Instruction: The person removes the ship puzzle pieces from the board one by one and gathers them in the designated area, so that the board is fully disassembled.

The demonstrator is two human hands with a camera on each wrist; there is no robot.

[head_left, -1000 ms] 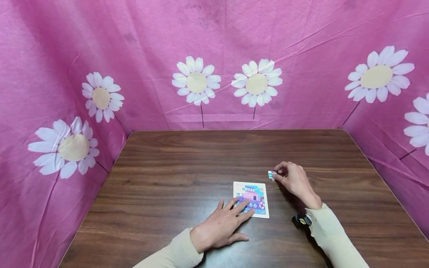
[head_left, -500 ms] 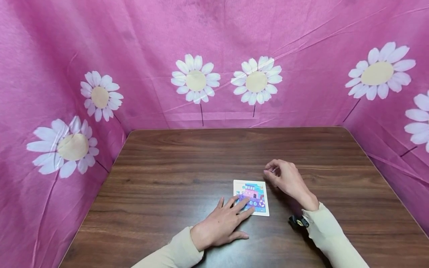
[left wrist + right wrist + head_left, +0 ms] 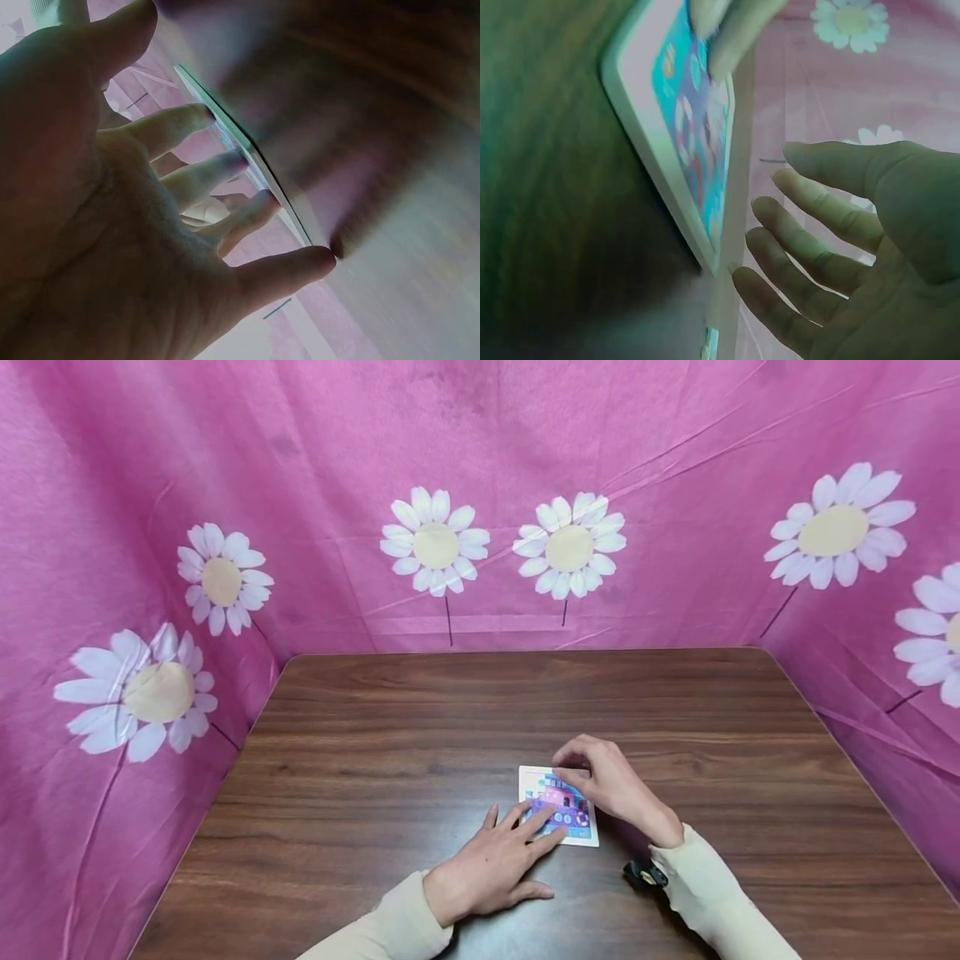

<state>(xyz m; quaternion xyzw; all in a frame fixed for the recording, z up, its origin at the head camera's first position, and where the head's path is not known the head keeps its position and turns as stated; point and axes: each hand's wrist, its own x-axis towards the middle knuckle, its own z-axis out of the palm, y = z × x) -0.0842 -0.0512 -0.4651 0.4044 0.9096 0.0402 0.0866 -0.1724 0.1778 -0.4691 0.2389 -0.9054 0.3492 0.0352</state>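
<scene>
A jigsaw puzzle point(image 3: 562, 828) in a white frame lies on the table, with a picture of a purple and pink ship on blue. My left hand point(image 3: 491, 872) rests on its lower left with fingers spread. In the left wrist view, straight fingers point(image 3: 251, 217) touch the puzzle's edge. Over the puzzle's upper right is my right hand point(image 3: 618, 785), its fingers loosely bent. Nothing shows between its fingers point(image 3: 802, 232) in the right wrist view. A small puzzle piece point(image 3: 709, 343) sits beyond the puzzle's corner there; in the head view I cannot see it.
Dark wood-grain table point(image 3: 420, 718) surrounds the puzzle. A pink curtain point(image 3: 322, 527) with white daisies hangs along the back and both sides. A black strap or device point(image 3: 645, 874) sits at the right wrist.
My right hand was touching a small puzzle piece right of the puzzle; it has moved left over the puzzle, and the piece is no longer visible in the head view. My left hand stays.
</scene>
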